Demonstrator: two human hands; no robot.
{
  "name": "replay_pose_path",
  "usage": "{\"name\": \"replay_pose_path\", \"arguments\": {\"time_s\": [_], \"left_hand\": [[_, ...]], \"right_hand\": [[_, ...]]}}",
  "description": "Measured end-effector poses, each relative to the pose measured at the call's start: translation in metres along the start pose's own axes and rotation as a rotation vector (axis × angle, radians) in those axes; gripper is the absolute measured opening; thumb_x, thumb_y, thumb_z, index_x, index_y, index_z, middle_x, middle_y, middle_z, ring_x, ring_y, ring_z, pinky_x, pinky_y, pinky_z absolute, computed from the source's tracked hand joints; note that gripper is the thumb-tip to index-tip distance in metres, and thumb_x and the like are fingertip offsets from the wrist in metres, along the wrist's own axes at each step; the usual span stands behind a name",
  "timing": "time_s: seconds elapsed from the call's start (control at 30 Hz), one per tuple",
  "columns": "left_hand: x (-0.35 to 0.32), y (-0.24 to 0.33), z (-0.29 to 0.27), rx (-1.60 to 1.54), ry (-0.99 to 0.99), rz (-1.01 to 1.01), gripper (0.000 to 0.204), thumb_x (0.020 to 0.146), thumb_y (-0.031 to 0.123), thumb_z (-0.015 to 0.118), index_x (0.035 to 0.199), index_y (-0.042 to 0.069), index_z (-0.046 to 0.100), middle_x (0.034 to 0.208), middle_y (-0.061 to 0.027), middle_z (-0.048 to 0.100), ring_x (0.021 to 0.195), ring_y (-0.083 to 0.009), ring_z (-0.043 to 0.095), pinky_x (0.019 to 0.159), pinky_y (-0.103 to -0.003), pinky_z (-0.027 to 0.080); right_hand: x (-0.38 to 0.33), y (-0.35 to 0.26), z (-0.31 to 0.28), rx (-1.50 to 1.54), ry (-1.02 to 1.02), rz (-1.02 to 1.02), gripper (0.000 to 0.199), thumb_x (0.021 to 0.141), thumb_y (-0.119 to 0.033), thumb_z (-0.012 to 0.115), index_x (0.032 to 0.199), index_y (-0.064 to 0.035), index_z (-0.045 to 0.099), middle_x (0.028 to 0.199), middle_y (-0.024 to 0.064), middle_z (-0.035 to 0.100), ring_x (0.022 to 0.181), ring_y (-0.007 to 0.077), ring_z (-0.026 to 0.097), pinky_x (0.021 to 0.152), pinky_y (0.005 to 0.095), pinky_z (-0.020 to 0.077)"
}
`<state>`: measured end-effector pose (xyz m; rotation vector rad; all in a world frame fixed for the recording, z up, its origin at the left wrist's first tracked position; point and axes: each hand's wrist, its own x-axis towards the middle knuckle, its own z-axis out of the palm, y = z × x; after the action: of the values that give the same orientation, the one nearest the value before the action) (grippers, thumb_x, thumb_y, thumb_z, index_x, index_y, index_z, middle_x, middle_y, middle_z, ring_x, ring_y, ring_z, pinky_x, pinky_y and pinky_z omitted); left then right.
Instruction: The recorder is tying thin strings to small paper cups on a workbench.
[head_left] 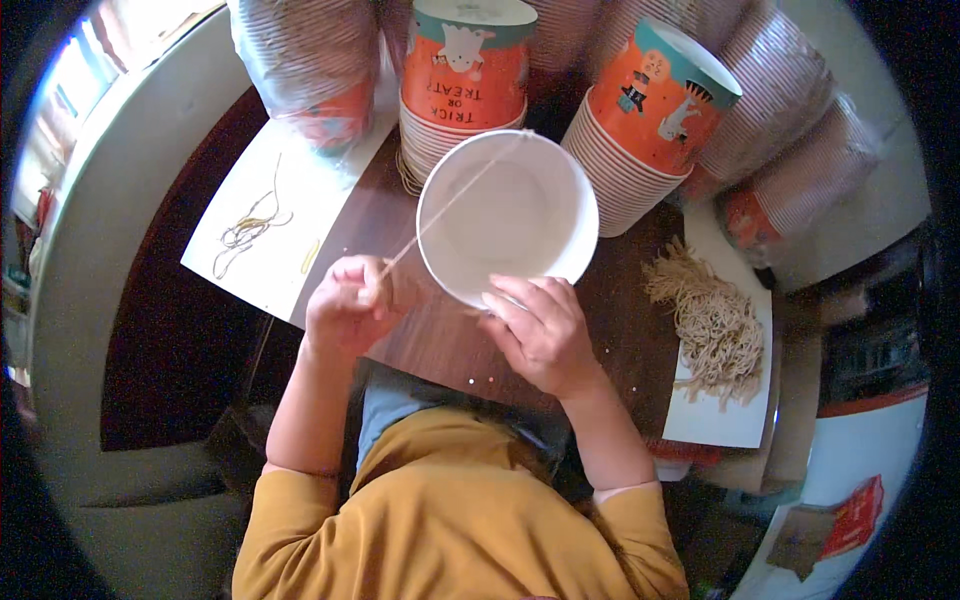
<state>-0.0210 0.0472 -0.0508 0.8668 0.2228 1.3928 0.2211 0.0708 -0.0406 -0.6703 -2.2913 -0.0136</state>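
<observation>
A white-lined paper bucket (500, 225) faces me with its open mouth, tilted over the brown table. My right hand (545, 335) grips its near rim, thumb below and fingers over the edge. A thin beige cord (455, 200) runs taut across the mouth from the bucket's far rim. Its near end is pinched between the closed fingers of my left hand (352, 300), just left of the bucket. How the cord is fixed at the far rim is too small to make out.
Two stacks of orange and teal printed buckets (463, 80), (655, 105) stand behind. Plastic-wrapped bucket stacks (305, 60) line the back. A heap of beige cords (715, 330) lies at right on a white sheet (715, 425). Loose cords (245, 235) lie on another white sheet (285, 175) at left.
</observation>
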Motion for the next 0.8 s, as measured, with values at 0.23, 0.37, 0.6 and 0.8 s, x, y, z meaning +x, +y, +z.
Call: {"name": "replay_pose_path", "arguments": {"time_s": [0.23,0.37,0.6,0.8], "left_hand": [[0.009,0.011,0.017,0.610,-0.469,-0.318,0.027,0.072,0.006,0.056,0.057,0.000,0.035,0.057,-0.0041,0.031,0.054,-0.0161,0.031,0.051,-0.034,0.025],[0.009,0.021,0.017,0.597,-0.500,-0.254,0.017,0.078,0.010,0.064,0.070,-0.003,0.058,0.067,-0.0069,0.056,0.063,-0.0169,0.053,0.059,-0.030,0.041],[0.009,0.045,-0.004,0.830,0.381,0.180,0.076,0.086,0.058,0.055,0.134,0.000,0.047,0.119,-0.0120,0.059,0.114,-0.0215,0.053,0.099,-0.037,0.040],[0.090,0.112,0.028,0.834,0.114,0.484,0.102,0.069,0.049,0.077,0.144,0.002,0.028,0.135,-0.0120,0.046,0.126,-0.0227,0.042,0.105,-0.038,0.034]], "right_hand": [[0.087,0.036,-0.058,-0.242,-0.019,0.243,0.082,0.066,-0.017,0.080,0.137,-0.0021,0.041,0.132,0.0205,0.050,0.123,0.0351,0.048,0.101,0.0430,0.0383],[0.106,0.063,-0.044,-0.098,-0.353,0.253,0.025,0.081,-0.011,0.063,0.104,-0.0011,0.065,0.092,0.0163,0.067,0.083,0.0341,0.065,0.074,0.0406,0.0513],[0.106,0.026,-0.050,-0.130,0.316,-0.294,0.049,0.085,-0.017,0.060,0.130,0.0022,0.050,0.126,0.0194,0.057,0.111,0.0331,0.058,0.094,0.0396,0.0454],[0.156,0.025,-0.075,0.686,0.023,-0.109,0.078,0.079,-0.006,0.058,0.147,0.0017,0.021,0.146,0.0130,0.035,0.135,0.0238,0.035,0.110,0.0372,0.0294]]}}
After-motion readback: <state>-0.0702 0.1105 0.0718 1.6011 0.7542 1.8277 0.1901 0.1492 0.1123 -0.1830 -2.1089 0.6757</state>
